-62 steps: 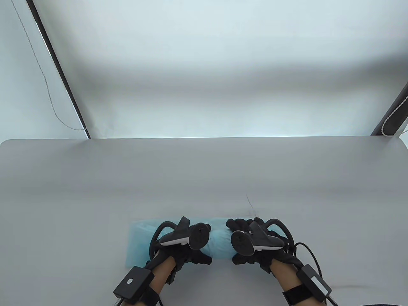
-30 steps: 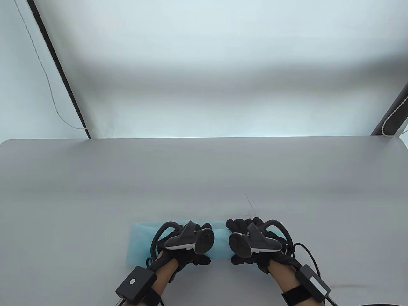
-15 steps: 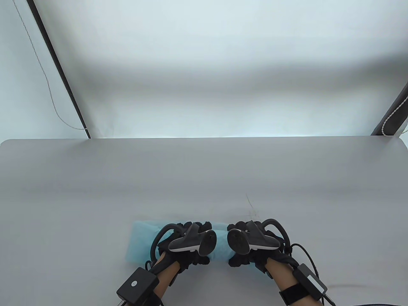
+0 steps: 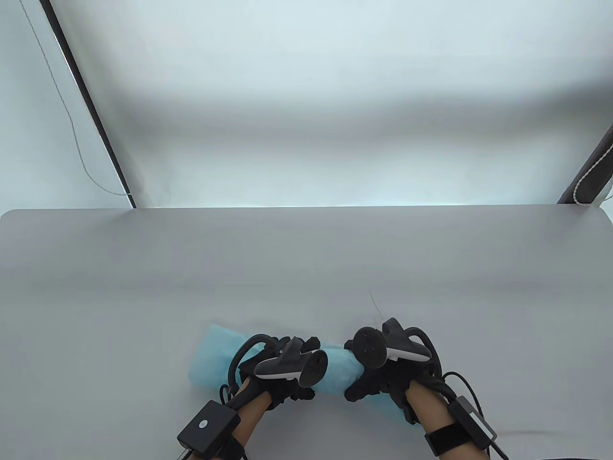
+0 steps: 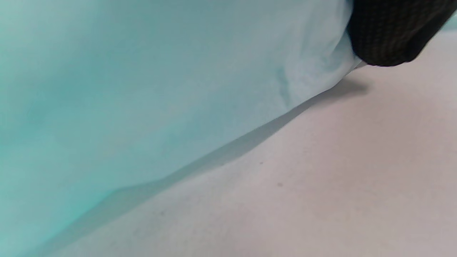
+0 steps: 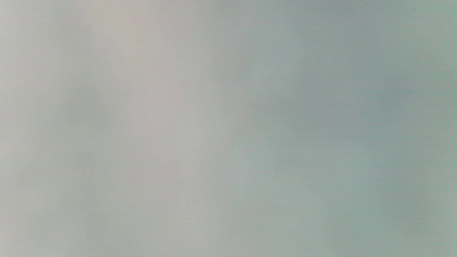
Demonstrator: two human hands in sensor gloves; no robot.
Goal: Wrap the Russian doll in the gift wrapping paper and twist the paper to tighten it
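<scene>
While we grip the roll, the twist begins.
Our left hand (image 4: 278, 371) and right hand (image 4: 383, 378) each curl round the light blue soft wrapping paper (image 4: 337, 376) at lower centre; the doll sits hidden inside. We should counter-rotate firmly, judging by its ends. Around lies the pale grey table (image 4: 306, 258), nothing blocking.

matt, soft-looking blue wrapping paper (image 4: 213, 357) — smooth grey table (image 4: 306, 258)

Black knit gloves; left hand (image 4: 282, 378), right hand (image 4: 383, 378).
</scene>
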